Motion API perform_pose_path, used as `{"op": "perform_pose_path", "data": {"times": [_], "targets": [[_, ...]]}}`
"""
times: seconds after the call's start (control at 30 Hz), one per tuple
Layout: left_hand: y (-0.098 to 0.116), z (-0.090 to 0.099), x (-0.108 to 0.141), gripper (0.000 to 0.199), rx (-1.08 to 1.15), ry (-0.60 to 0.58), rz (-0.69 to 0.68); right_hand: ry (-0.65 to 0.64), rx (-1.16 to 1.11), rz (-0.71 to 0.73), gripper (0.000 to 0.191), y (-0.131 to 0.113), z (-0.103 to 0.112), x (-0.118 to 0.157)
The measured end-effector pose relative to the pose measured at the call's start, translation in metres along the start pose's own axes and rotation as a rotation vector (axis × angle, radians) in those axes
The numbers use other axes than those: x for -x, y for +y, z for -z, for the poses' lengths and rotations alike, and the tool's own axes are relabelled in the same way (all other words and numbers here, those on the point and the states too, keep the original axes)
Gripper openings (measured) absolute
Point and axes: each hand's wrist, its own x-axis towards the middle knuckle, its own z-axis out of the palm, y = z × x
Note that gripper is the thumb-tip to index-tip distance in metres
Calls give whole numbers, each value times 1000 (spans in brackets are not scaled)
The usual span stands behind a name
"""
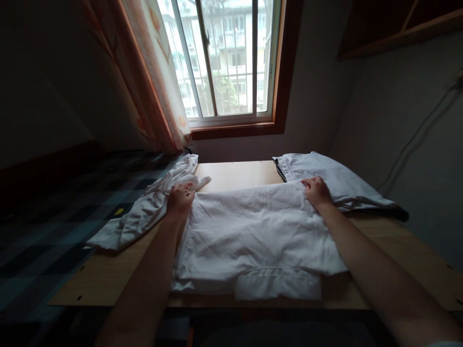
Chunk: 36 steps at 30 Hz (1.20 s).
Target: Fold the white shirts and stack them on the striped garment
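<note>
A white garment (253,231) lies folded into a wide rectangle on the wooden board (235,169), with a small flap of cloth at its near edge. My left hand (181,196) is closed on its far left corner, fingers pinched on the fabric. At the far right corner, my right hand (316,190) pinches the same garment between thumb and fingers. The far edge stretches between both hands.
Left of the garment lies a crumpled white cloth (144,209), partly over a dark checked bedspread (47,241). Folded pale clothes (336,180) with a dark item beneath lie at the back right. Behind are a window (231,62), a curtain (144,72) and walls.
</note>
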Motion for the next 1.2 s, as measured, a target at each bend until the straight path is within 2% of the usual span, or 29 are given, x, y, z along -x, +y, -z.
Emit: {"op": "perform_pose_path", "data": {"times": [0.07, 0.13, 0.2, 0.27, 0.37, 0.43, 0.47, 0.53, 0.6, 0.7, 0.83, 1.0, 1.2], "targets": [[20, 12, -2, 33, 39, 13, -94, -7, 12, -2, 40, -1, 1, 0], [47, 17, -1, 31, 49, -74, -248, -13, 18, -6, 41, -2, 3, 1], [79, 11, 5, 30, 8, -181, -377, -16, 17, -6, 41, -2, 4, 1], [113, -8, 20, 34, -19, -267, -394, -14, 9, -4, 41, -2, 4, 2], [158, -52, 55, 49, -81, -370, -268, -12, 1, -10, 41, -2, 4, 3], [176, -83, 79, 54, -133, -461, -247, -18, 4, -12, 41, -2, 5, 4], [181, -95, 88, 56, -159, -466, -242, -21, 7, -10, 41, -2, 5, 4], [181, -111, 101, 61, -187, -442, -290, -27, 10, -2, 41, -2, 5, 4], [171, -115, 103, 66, -172, -468, -312, -33, 6, 3, 41, -2, 5, 3], [147, -108, 92, 67, -161, -521, -352, -43, 2, -1, 40, -1, 4, 3], [118, -97, 73, 67, -233, -491, -317, -41, 4, -6, 40, 1, 3, 2], [91, -87, 59, 66, -295, -500, -329, -42, -5, -14, 39, 1, 6, 3], [63, -67, 52, 63, -341, -463, -269, -91, -23, -52, 39, -1, 12, 3]]}}
